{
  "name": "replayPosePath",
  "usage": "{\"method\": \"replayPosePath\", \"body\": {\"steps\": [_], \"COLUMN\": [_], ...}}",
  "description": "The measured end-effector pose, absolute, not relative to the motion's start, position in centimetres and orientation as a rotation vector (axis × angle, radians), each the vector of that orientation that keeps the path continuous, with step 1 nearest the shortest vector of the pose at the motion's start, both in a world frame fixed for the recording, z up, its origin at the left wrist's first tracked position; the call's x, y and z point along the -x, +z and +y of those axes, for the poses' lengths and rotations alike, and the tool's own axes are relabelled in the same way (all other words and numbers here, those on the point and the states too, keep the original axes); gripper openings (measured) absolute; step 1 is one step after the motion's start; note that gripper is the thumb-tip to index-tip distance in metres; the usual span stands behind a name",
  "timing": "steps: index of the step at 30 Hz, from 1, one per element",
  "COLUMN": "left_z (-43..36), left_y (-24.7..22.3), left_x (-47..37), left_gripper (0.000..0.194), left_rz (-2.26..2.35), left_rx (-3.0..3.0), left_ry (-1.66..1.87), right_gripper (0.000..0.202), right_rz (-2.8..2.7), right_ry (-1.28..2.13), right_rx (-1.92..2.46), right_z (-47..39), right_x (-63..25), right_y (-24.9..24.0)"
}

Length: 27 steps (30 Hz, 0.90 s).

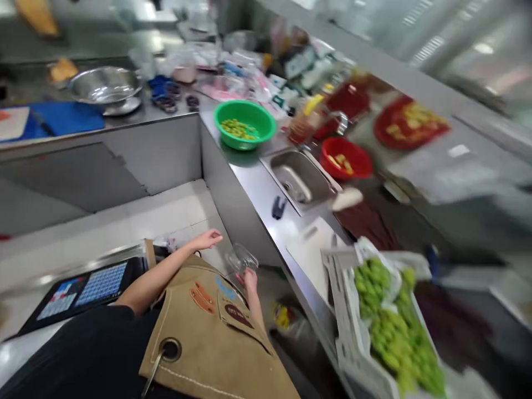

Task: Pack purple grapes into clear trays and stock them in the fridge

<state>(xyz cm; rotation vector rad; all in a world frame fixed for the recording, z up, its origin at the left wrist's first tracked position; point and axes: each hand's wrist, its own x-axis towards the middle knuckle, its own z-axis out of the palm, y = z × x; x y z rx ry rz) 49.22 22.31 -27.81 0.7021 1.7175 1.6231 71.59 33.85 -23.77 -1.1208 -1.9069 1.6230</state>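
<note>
My right hand [249, 279] is closed round the edge of a clear plastic container [243, 258], held low beside the counter front. Blur and see-through walls hide the container's exact shape. To the left of it, my left hand [208, 239] hangs over the floor in front of my apron, fingers loosely bent with nothing visible in them. A tan apron [220, 354] covers my front.
The metal counter on my right carries a green basin [245, 124] with cut fruit, a sink [297, 177], a red basin [346, 159], a white cutting board [313, 252] and a crate [343, 310] of green grapes. A keypad machine [81, 293] stands left.
</note>
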Motion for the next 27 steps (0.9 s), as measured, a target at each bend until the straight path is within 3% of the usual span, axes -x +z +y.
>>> {"method": "replayPosePath", "body": {"steps": [3,9,17,23,27], "left_z": [20.7,15.1,11.8,12.0,10.6], "left_y": [-26.3,-26.3,-26.5,-20.4,-18.6], "left_x": [-44.9,-39.6,-34.4,-27.7,-28.9], "left_gripper": [0.062,0.058,0.066,0.066,0.060], "left_rz": [1.720,1.588,1.232,1.107,0.977], "left_rx": [-0.662,-0.392,0.273,0.717,1.007], "left_ry": [1.869,2.308,2.913,3.238,3.354], "right_gripper": [0.019,0.036,0.056,0.042,0.018], "right_rz": [-2.062,-2.356,-2.459,-2.530,-2.514], "right_ry": [1.566,1.701,1.894,1.881,1.814], "right_rx": [1.120,0.858,0.452,0.353,0.353], "right_z": [35.5,35.6,32.1,29.9,25.9], "right_x": [-62.2,-50.2,-33.3,-13.9,-3.0], "right_y": [-21.1,-14.5,-11.9,-4.2,0.2]}}
